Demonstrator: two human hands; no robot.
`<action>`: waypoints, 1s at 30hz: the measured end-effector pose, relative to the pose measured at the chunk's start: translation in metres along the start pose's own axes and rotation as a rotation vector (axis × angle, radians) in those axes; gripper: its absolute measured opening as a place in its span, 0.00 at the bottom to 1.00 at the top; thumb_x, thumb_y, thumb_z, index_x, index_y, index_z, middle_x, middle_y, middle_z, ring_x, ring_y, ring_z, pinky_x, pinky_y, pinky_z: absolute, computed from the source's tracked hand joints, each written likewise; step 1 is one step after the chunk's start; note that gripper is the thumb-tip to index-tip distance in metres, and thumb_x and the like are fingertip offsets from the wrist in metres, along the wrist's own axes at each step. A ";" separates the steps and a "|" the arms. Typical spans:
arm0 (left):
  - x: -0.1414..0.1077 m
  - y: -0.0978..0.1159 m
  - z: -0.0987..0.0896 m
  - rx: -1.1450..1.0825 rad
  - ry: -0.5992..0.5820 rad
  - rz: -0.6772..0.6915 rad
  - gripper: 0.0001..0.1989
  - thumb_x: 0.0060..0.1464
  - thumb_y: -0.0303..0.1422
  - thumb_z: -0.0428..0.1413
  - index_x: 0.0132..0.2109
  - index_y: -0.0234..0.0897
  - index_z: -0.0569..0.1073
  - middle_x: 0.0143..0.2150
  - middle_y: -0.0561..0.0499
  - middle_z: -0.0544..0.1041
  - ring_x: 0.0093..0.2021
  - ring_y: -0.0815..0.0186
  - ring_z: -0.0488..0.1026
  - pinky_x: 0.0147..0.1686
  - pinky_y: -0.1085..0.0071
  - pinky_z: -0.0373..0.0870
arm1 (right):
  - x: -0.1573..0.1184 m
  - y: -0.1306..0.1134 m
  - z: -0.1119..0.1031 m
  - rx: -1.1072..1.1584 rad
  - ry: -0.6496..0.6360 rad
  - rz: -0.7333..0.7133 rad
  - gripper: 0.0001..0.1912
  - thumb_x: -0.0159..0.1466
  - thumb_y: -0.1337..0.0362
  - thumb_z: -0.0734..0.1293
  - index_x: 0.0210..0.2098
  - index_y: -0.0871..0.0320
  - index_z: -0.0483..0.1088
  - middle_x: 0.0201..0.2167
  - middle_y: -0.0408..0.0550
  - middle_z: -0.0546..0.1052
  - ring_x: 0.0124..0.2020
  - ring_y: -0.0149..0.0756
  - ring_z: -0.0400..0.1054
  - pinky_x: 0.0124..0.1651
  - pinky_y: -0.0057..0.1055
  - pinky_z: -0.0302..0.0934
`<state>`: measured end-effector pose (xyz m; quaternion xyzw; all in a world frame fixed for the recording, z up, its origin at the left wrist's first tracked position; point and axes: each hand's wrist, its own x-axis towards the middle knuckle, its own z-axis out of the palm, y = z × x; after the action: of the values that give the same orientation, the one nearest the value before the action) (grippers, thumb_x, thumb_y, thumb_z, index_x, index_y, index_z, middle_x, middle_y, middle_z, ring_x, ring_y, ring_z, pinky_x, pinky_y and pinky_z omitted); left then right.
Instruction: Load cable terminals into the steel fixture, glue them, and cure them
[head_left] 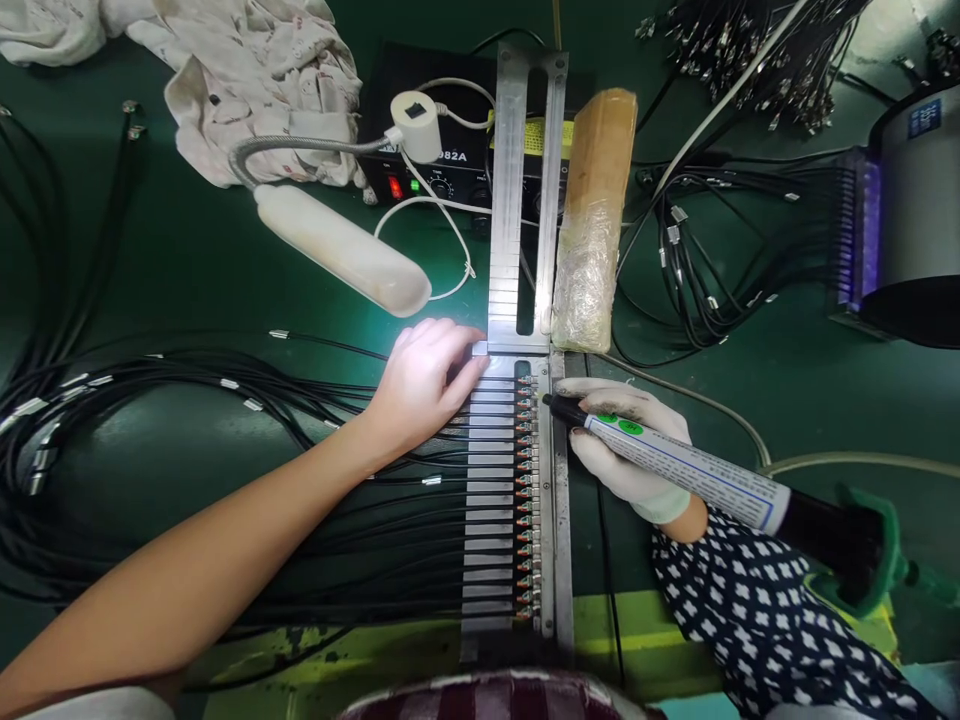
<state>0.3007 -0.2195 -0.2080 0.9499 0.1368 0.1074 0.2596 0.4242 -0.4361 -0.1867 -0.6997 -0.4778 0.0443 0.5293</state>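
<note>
My bare left hand (420,380) pinches a small bright metal piece (480,348) at the left edge of the metal fixture (491,470), between thumb and forefinger. Several black cables (491,494) lie side by side in the fixture's slots, their stripped ends and metal connectors (529,495) in a column along its right side. In a white glove, my right hand (637,440) is closed around the front of a large labelled syringe (686,455) with a black nozzle and green flange. The nozzle tip points at the upper connectors; whether it touches them I cannot tell.
A white gooseneck lamp (345,245) shines over the fixture from the left. Behind stands a black control box (382,165) with a lit red switch. A film-wrapped brown block (596,220) rests against the fixture's upper right. Crumpled cloth (277,90) and bundled cables (697,270) lie around.
</note>
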 end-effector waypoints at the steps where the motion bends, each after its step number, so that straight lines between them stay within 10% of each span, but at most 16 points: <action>1: 0.000 0.000 0.000 -0.002 -0.001 0.000 0.12 0.66 0.38 0.49 0.47 0.37 0.74 0.35 0.49 0.73 0.38 0.60 0.67 0.41 0.63 0.61 | 0.000 0.000 0.000 0.002 0.001 0.000 0.10 0.58 0.67 0.75 0.38 0.53 0.72 0.42 0.51 0.84 0.43 0.44 0.80 0.47 0.40 0.77; 30: 0.000 0.000 0.000 0.014 0.014 0.009 0.11 0.66 0.37 0.50 0.47 0.36 0.74 0.35 0.50 0.73 0.37 0.60 0.66 0.40 0.63 0.60 | -0.001 0.003 0.002 0.013 0.015 -0.008 0.12 0.58 0.68 0.75 0.39 0.53 0.73 0.43 0.50 0.83 0.44 0.45 0.80 0.48 0.40 0.76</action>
<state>0.3006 -0.2198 -0.2082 0.9515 0.1352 0.1141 0.2517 0.4246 -0.4354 -0.1896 -0.6946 -0.4761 0.0402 0.5378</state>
